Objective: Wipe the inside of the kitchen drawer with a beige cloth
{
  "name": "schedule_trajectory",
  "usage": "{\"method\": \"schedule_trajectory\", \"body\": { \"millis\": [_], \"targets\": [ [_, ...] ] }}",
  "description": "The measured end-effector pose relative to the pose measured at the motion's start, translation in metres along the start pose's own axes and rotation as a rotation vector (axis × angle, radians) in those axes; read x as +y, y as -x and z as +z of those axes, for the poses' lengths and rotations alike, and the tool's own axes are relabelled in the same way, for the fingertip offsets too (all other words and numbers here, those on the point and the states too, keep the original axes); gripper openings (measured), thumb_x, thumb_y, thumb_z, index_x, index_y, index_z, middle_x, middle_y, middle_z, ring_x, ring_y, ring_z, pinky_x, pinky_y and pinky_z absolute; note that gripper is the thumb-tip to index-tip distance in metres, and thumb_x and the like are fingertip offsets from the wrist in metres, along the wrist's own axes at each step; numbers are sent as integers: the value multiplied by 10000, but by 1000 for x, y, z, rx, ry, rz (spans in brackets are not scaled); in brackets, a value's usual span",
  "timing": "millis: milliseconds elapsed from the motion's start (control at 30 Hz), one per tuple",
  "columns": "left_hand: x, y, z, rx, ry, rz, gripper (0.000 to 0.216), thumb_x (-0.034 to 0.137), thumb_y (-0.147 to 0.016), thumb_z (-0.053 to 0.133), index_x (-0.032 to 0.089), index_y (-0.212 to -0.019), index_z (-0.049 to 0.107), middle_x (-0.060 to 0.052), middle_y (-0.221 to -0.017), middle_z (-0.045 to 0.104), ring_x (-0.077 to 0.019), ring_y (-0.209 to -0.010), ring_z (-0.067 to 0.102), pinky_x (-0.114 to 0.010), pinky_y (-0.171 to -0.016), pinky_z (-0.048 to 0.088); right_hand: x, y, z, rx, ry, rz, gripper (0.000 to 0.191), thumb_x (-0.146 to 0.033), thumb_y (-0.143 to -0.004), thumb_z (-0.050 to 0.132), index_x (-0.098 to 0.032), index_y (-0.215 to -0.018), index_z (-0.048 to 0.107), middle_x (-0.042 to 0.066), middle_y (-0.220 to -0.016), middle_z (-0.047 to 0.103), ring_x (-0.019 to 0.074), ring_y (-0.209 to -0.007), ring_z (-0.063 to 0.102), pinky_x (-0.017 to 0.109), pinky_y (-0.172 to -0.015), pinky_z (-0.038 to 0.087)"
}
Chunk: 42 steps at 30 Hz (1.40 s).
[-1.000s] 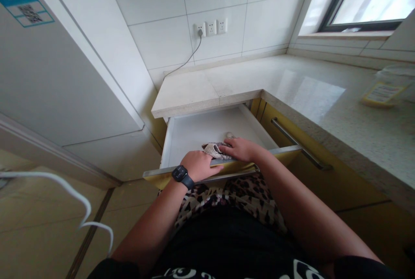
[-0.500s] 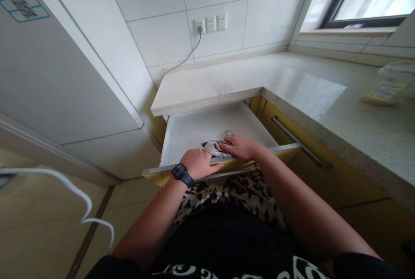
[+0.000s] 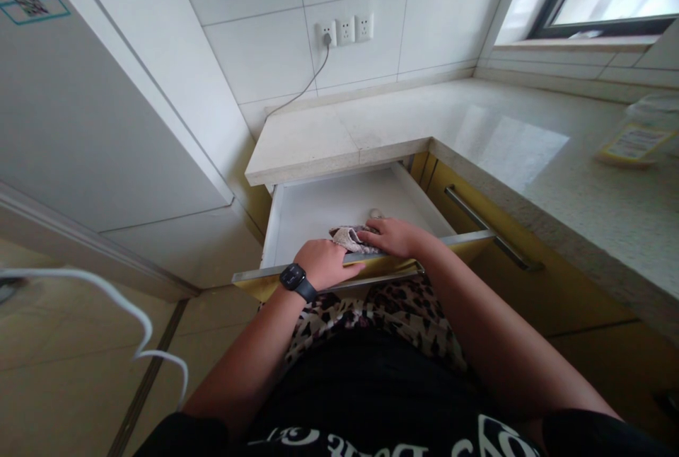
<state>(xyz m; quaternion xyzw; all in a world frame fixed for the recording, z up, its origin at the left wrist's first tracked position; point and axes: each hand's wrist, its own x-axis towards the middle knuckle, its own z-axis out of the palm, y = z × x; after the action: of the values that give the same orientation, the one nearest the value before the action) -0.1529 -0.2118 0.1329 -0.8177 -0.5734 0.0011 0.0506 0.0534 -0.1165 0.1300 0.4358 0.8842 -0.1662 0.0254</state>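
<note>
A white drawer with a yellow front stands pulled out below the counter, close against my body. My left hand, with a black watch on the wrist, grips the drawer's front edge; its thumb lies outside and its fingers reach inside, partly hidden. Bunched against the inner side of that front is a crumpled greyish-brown cloth. My right hand is closed on the cloth's right part, with the forearm crossing over the drawer front. Just beyond those fingers a small round pale object lies on the drawer bottom.
A pale stone countertop runs along the wall and turns toward me at right. On it stands a clear labelled container. A yellow cabinet with a metal handle is at right, a tall white cabinet at left. A white cable hangs lower left.
Both hands keep nearly the same places on the drawer front and the cloth. The view has shifted slightly.
</note>
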Motion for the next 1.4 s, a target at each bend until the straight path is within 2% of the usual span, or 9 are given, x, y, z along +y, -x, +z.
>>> {"method": "schedule_trajectory", "body": {
  "millis": [333, 867, 1400],
  "targets": [
    [0, 1, -1, -17, -11, -3, 661, 770, -928, 443, 207, -865, 785, -121, -810, 753, -316, -757, 735, -396, -662, 547, -3, 3, -2, 3, -8, -4, 721, -758, -1018, 244, -186, -1174, 654, 98, -1108, 660, 155, -937, 600, 241, -730, 312],
    [1, 1, -4, -17, -14, 1, 641, 748, -932, 467, 196, -900, 792, -132, -848, 764, -313, -786, 741, -388, -678, 546, -1, 2, -1, 2, 6, -31, 716, -746, -1027, 222, -199, -1192, 653, 88, -1111, 654, 154, -920, 587, 254, -739, 323],
    [2, 1, -6, -31, -9, -10, 644, 749, -932, 468, 196, -899, 797, -128, -819, 752, -307, -780, 733, -382, -683, 539, -3, 2, -4, -19, -1, 13, 753, -767, -1017, 237, -164, -1193, 652, 120, -1160, 652, 158, -945, 598, 239, -769, 346]
  ]
}}
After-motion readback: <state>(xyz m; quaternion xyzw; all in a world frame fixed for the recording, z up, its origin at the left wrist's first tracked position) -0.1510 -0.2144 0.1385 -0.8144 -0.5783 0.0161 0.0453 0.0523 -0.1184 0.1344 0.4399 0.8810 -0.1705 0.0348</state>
